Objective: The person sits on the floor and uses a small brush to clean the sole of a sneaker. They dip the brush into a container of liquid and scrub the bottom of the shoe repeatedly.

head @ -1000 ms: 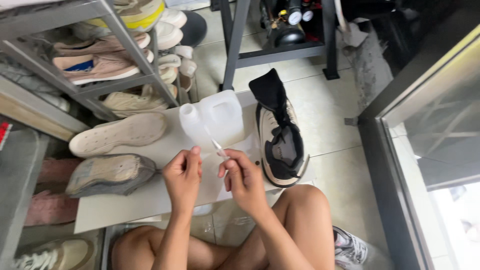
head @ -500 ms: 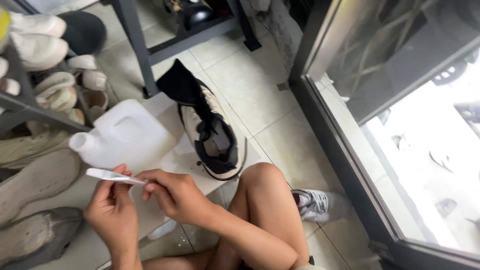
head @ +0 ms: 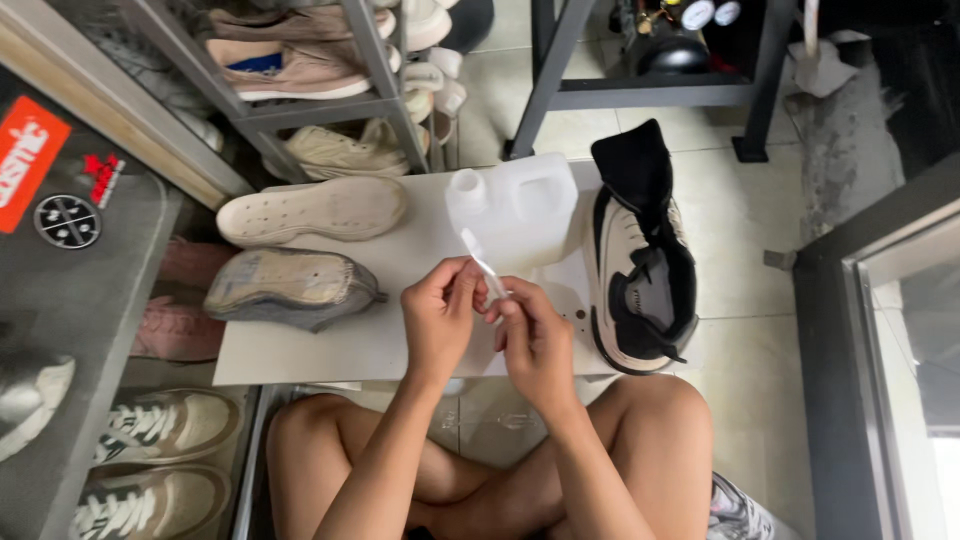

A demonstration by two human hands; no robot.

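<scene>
My left hand and my right hand meet above a white board and together pinch a thin white stick that points up and away. Just beyond the stick a white plastic jug lies on its side on the board. A black and white sneaker rests on the board's right end, close to my right hand. My bare crossed legs are under the hands.
A cream insole and a grey upturned shoe lie on the board's left half. A metal rack with several shoes stands behind. More sneakers sit at the lower left. A dark frame runs along the right.
The camera has swung back left and level, so the rack and insoles are in view again. Both hands still hold the stick, which has turned from lying sideways to pointing upward.
</scene>
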